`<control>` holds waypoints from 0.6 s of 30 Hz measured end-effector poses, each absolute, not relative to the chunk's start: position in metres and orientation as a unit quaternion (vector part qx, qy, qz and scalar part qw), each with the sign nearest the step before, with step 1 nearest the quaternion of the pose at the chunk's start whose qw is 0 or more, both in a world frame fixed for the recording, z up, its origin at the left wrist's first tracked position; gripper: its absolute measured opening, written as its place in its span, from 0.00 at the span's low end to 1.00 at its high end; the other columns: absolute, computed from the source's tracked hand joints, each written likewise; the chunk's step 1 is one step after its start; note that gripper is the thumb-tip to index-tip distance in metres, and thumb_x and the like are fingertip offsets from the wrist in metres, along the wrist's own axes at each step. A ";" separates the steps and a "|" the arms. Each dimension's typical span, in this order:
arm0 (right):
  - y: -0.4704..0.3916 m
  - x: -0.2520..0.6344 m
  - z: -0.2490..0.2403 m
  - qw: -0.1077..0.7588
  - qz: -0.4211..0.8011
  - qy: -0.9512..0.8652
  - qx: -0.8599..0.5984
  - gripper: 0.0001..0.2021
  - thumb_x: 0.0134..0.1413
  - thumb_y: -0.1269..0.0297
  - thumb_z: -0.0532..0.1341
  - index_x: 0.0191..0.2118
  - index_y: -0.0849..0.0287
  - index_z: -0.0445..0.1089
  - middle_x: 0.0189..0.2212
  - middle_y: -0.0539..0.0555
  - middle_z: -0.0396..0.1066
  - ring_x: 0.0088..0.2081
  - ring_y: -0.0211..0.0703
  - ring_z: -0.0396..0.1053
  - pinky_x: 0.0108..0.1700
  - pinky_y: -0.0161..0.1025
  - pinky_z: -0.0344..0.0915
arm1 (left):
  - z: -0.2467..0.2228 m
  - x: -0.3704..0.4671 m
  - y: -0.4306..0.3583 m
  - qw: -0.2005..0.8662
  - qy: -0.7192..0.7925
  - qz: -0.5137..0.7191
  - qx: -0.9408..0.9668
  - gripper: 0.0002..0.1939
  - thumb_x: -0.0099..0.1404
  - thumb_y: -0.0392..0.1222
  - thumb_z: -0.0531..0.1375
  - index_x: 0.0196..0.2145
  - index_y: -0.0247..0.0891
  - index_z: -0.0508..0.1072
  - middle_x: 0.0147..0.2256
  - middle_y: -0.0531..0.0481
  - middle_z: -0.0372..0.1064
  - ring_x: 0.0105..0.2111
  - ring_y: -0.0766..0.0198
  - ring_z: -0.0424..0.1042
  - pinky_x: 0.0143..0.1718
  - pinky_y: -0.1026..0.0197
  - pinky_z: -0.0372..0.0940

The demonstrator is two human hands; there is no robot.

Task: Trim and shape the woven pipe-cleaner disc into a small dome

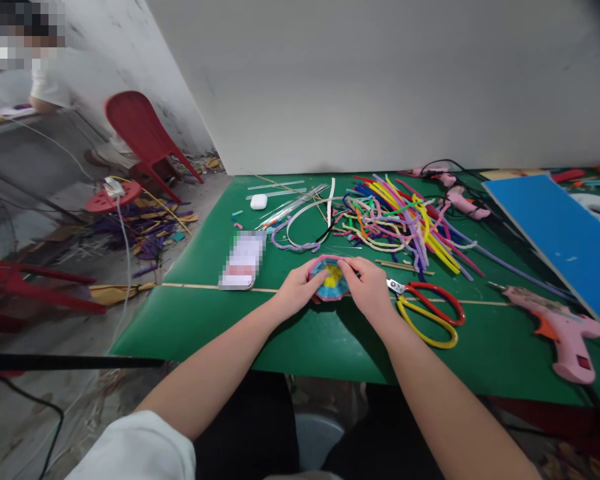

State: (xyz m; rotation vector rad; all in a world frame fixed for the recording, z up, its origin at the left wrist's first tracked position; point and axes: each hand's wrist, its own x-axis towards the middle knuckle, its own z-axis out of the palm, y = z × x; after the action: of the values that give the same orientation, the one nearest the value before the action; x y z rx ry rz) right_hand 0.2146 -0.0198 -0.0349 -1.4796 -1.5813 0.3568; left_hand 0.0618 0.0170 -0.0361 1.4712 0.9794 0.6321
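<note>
Just above the front part of the green table, a small round piece made of pipe cleaners [334,285] is held between both hands. It has a yellow centre, a blue ring and a pink rim. My left hand [300,288] grips its left side, with the thumb lying over the face. On the opposite side my right hand [366,280] pinches it near the upper right edge. The fingers behind the piece are hidden. Scissors [425,308] with one red and one yellow handle lie beside my right hand. A phone [244,260] lies left of my left hand.
Behind the hands lies a heap of coloured pipe cleaners [395,217]. A pink glue gun [555,323] and a blue board [565,233] are at the right. A white earbud case [259,201] sits at the back left. A red chair [145,137] and another person [47,83] are beyond the table.
</note>
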 end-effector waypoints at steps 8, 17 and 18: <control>-0.020 0.214 -0.034 0.437 0.107 -0.651 -0.612 0.14 0.57 0.63 0.51 0.27 0.60 0.70 0.22 0.52 0.67 0.27 0.38 0.64 0.31 0.34 0.58 | -0.036 0.059 0.016 0.483 0.430 0.265 0.715 0.21 0.62 0.49 0.50 0.48 0.35 0.67 0.28 0.50 0.71 0.24 0.65 0.69 0.27 0.65 0.66; -0.020 0.213 -0.038 0.417 0.109 -0.682 -0.591 0.13 0.57 0.62 0.51 0.33 0.60 0.71 0.28 0.54 0.71 0.32 0.41 0.67 0.35 0.36 0.60 | -0.029 0.054 0.015 0.385 0.449 0.340 0.731 0.20 0.60 0.46 0.54 0.49 0.41 0.68 0.41 0.49 0.72 0.35 0.62 0.70 0.38 0.62 0.64; -0.020 0.212 -0.038 0.415 0.106 -0.684 -0.590 0.13 0.57 0.62 0.51 0.33 0.60 0.71 0.28 0.55 0.71 0.32 0.41 0.67 0.35 0.36 0.60 | -0.030 0.054 0.015 0.377 0.449 0.341 0.735 0.19 0.60 0.46 0.53 0.47 0.40 0.70 0.42 0.49 0.71 0.37 0.61 0.70 0.41 0.62 0.64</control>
State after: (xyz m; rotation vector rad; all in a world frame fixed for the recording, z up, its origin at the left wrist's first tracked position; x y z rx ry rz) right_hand 0.2123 -0.0202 -0.0376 -1.4830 -1.7186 0.2659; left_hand 0.0538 0.0152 -0.0297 1.8786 1.1481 0.8733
